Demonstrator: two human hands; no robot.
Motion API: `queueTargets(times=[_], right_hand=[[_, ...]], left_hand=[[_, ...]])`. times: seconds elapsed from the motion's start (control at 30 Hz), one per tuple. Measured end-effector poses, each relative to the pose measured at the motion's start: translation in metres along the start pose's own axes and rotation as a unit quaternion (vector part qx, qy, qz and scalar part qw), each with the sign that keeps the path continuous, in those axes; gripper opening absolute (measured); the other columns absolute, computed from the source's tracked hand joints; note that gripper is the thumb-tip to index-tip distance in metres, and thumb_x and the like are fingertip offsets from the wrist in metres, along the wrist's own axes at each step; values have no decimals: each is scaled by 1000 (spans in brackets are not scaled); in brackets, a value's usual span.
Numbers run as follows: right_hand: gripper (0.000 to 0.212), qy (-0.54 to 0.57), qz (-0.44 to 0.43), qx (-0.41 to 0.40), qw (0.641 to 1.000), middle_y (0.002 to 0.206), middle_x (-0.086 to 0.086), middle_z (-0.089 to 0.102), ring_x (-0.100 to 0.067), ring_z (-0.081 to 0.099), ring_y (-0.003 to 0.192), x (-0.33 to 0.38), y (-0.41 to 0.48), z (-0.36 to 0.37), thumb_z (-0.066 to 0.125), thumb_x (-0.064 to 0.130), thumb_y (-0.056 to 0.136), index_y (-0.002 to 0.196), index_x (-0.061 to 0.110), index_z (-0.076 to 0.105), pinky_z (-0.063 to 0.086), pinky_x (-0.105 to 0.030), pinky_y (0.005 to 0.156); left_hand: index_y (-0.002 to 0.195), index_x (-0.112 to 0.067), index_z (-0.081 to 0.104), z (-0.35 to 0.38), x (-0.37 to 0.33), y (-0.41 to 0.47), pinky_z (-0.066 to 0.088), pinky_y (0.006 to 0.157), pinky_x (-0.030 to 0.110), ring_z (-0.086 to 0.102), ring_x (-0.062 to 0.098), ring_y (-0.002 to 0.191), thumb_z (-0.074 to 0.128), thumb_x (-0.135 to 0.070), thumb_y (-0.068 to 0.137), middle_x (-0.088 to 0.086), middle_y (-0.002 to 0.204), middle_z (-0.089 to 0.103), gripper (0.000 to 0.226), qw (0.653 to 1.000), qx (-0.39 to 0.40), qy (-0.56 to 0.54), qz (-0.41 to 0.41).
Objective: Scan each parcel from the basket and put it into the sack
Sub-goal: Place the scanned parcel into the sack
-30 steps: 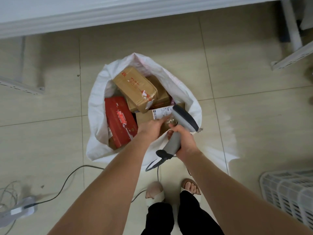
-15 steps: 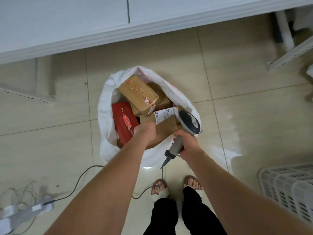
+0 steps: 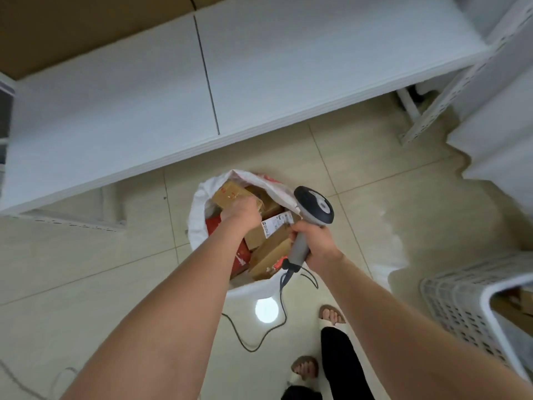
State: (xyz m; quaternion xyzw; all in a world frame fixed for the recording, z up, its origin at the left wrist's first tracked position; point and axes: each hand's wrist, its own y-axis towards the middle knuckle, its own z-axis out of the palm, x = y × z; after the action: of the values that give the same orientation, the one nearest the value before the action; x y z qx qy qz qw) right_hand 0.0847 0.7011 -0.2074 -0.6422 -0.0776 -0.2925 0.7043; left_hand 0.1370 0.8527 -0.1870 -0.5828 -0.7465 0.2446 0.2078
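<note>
Head view: right hand (image 3: pixel 316 241) holds scanner (image 3: pixel 313 207) upright.

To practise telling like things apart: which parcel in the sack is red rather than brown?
The red parcel at the left side of the sack, partly hidden under the left forearm; the other parcels that show are brown cardboard.

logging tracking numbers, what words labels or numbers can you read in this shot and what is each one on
Nothing here is legible.
Print on the white label of a brown parcel: too small and blurred.
Red print on the top parcel: blurred.
Red marks on the sack: blurred.
White marks on the red parcel: blurred.
The scanner shows no text.
</note>
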Motion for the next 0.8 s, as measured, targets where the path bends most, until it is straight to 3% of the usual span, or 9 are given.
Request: queueTargets(times=[0.1,0.23,0.33,0.47,0.8], right_hand=[[12,42,-35,16,998,71,-11,56,-22,53,65,14,-35,-15,67,2,77,74,9,59,46,-37,68],[17,128,-63,10,990,61,-4,56,-15,52,54,23,-87,-43,66,10,88,73,10,60,45,-30,62],[13,188,-87,-9,978,63,-5,55,-15,52,57,26,-126,-69,68,11,88,76,9,61,45,-32,65],[13,233,-128,-61,962,64,-4,53,-15,50,57,28,-173,-115,66,6,88,79,9,57,45,-31,64],[13,361,-156,-218,893,58,-6,51,-15,49,50,5,-268,-260,59,2,89,77,6,55,45,-27,54]], left_hand=[[120,-18,57,-27,-19,-25,46,67,32,57,19,92,47,-15,93,2,108,61,30,999,-12,-10,28],[129,-21,56,-52,-47,-62,45,71,30,58,22,106,47,-12,94,3,120,60,37,994,-58,-5,90],[131,-24,55,-64,-74,-89,50,84,33,58,22,111,50,-15,96,1,131,56,37,987,-88,-17,133],[126,-25,60,-69,-126,-123,51,91,39,56,23,113,47,-12,95,2,135,51,36,975,-95,-7,201],[125,-26,61,-22,-284,-239,43,102,37,50,26,125,48,-18,92,4,137,50,36,933,-28,44,356]])
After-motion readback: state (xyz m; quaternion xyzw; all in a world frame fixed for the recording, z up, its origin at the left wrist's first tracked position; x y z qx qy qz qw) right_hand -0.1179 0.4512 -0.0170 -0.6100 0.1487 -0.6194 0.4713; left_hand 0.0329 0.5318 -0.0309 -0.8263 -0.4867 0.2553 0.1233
